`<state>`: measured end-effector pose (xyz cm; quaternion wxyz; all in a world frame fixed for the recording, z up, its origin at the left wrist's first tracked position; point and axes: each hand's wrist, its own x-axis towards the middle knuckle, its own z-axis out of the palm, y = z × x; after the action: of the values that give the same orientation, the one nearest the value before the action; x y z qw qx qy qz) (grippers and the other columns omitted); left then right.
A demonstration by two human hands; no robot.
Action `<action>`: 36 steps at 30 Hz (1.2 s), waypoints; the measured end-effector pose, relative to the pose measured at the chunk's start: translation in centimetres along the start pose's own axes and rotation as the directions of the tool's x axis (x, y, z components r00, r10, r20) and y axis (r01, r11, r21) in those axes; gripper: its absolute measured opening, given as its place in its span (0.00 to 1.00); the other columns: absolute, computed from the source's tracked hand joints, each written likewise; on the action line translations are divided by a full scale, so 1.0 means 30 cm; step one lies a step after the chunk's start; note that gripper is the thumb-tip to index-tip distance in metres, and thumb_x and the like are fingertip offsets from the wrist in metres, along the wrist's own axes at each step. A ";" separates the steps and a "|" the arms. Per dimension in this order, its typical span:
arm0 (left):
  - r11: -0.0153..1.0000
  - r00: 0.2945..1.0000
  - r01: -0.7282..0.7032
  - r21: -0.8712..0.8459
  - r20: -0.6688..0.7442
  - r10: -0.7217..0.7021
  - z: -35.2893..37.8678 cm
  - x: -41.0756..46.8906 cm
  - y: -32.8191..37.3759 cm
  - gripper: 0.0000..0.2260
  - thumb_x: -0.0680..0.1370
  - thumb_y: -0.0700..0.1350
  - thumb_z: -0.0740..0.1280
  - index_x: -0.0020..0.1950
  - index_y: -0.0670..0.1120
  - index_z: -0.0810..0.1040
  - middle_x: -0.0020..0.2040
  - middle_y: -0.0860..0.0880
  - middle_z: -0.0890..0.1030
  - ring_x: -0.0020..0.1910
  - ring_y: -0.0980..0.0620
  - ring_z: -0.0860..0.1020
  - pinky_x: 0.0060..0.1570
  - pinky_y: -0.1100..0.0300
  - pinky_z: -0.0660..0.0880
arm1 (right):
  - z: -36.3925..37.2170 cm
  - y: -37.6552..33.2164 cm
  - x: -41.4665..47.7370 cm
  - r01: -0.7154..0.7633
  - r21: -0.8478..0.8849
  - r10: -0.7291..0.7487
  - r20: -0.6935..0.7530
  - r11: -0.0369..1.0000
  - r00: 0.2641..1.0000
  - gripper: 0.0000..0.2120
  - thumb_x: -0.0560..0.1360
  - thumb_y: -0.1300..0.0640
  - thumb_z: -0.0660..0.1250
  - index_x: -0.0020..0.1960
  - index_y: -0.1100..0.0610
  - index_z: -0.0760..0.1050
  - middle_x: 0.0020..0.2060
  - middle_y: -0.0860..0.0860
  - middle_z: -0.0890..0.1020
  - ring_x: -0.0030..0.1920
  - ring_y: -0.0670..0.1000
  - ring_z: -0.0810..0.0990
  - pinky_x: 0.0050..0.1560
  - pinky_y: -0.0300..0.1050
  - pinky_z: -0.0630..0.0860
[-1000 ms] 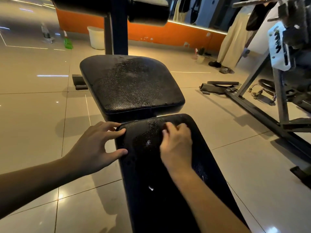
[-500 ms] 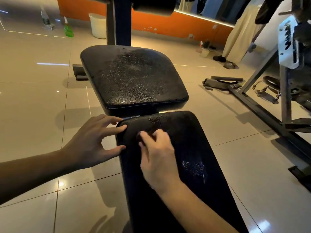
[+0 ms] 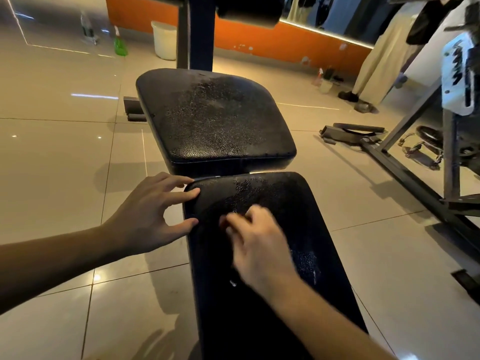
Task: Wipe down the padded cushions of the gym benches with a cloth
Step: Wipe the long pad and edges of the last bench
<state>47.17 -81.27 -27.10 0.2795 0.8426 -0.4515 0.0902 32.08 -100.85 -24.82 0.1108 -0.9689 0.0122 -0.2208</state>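
The bench's long black back pad (image 3: 298,203) runs from the bottom of the view up to the middle, with wet speckles near its top. Beyond it lies the black seat pad (image 3: 215,120), also speckled with droplets. My left hand (image 3: 148,214) rests against the back pad's upper left corner, fingertips and thumb touching its edge. My right hand (image 3: 257,250) lies on top of the back pad, blurred by motion, fingers curled down. No cloth stands out against the dark pad under it.
A dark upright post (image 3: 200,32) with a roller pad rises behind the seat. A steel machine frame (image 3: 405,175) stands on the right. On the tiled floor at the back are a white bucket (image 3: 163,40) and a green spray bottle (image 3: 120,45). A person stands far right.
My right hand slid left across the top of the back pad, then back down and to the right. The left hand stayed on the pad's corner.
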 end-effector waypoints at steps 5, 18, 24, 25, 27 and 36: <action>0.999 1.000 0.026 0.045 0.014 -0.027 -0.004 0.002 0.020 0.30 0.74 0.67 0.62 0.69 0.51 0.80 0.68 0.50 0.78 0.66 0.51 0.71 0.60 0.54 0.66 | 0.019 0.074 0.112 -0.165 0.002 0.164 -0.120 0.986 0.979 0.13 0.81 0.56 0.66 0.63 0.56 0.81 0.47 0.53 0.76 0.49 0.53 0.75 0.49 0.48 0.78; 0.992 0.994 0.100 0.081 0.043 -0.103 -0.015 -0.005 0.067 0.31 0.73 0.65 0.60 0.71 0.50 0.79 0.70 0.51 0.77 0.67 0.50 0.70 0.61 0.54 0.66 | -0.009 0.004 -0.041 -0.012 0.059 0.012 0.009 0.998 1.000 0.11 0.80 0.56 0.67 0.61 0.55 0.81 0.45 0.50 0.73 0.46 0.50 0.73 0.44 0.43 0.76; 0.986 0.989 0.127 0.105 0.057 -0.133 -0.018 0.000 0.089 0.32 0.73 0.64 0.59 0.71 0.50 0.79 0.71 0.50 0.77 0.67 0.49 0.70 0.61 0.52 0.66 | 0.019 0.078 0.176 -0.093 0.046 0.096 -0.075 0.995 0.993 0.12 0.80 0.55 0.67 0.60 0.56 0.82 0.46 0.54 0.77 0.49 0.54 0.76 0.51 0.53 0.78; 0.985 0.989 0.130 0.111 0.058 -0.137 -0.020 0.000 0.091 0.32 0.73 0.64 0.58 0.71 0.50 0.78 0.71 0.50 0.76 0.67 0.49 0.70 0.61 0.52 0.66 | 0.030 0.077 0.173 -0.099 0.071 0.105 -0.086 0.993 0.991 0.12 0.81 0.54 0.67 0.62 0.56 0.82 0.46 0.53 0.76 0.49 0.53 0.76 0.52 0.52 0.78; 0.985 0.988 0.140 0.100 0.059 -0.146 -0.019 -0.003 0.099 0.32 0.72 0.64 0.58 0.71 0.50 0.78 0.71 0.50 0.76 0.68 0.49 0.70 0.62 0.52 0.66 | 0.030 0.050 0.070 -0.080 0.098 0.088 -0.076 0.992 0.993 0.12 0.80 0.53 0.68 0.62 0.54 0.81 0.46 0.50 0.75 0.48 0.51 0.75 0.51 0.47 0.77; 0.971 0.973 0.208 0.119 0.073 -0.218 -0.013 -0.010 0.132 0.36 0.72 0.66 0.51 0.76 0.51 0.72 0.76 0.51 0.71 0.71 0.50 0.66 0.67 0.51 0.64 | 0.035 0.073 0.219 -0.062 0.001 0.062 -0.114 0.998 0.992 0.12 0.81 0.52 0.67 0.60 0.56 0.82 0.47 0.53 0.78 0.50 0.54 0.77 0.51 0.49 0.76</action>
<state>43.82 -82.56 -25.36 0.2212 0.9034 -0.3642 0.0486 38.51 -103.26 -23.43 0.1156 -0.9540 0.0489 -0.2721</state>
